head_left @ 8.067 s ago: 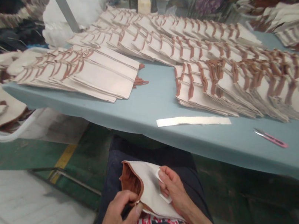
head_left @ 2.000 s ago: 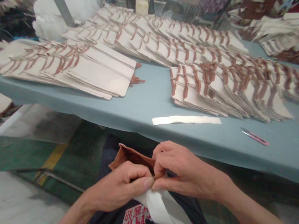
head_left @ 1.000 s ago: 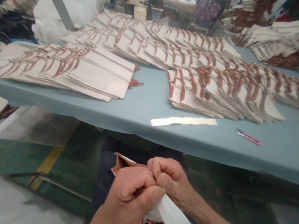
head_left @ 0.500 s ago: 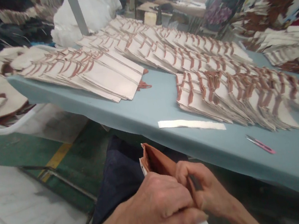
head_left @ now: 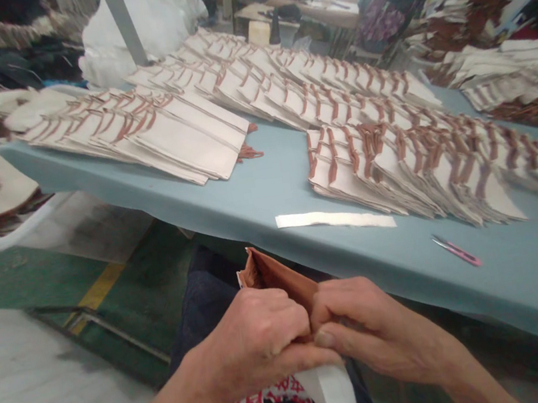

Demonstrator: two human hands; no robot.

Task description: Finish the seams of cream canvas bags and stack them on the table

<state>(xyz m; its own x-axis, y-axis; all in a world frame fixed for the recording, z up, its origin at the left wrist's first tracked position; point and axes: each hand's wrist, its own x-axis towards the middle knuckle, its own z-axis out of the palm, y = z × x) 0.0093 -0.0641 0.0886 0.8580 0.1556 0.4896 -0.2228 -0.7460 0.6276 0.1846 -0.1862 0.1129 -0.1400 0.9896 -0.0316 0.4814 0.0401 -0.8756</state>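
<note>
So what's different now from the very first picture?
The right hand has moved from the white side of the pouch to its brown-lined opening, pinching there right beside the left hand. A white band now hangs below both hands. On the table, the white strip, pink-handled cutter and stacked pieces lie as before.

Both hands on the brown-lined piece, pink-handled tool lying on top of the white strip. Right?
Not on top: the head view shows the pink-handled tool apart from the white strip, to its right on the blue tabletop. The rest holds: left hand and right hand are both on the brown-lined piece.
</note>
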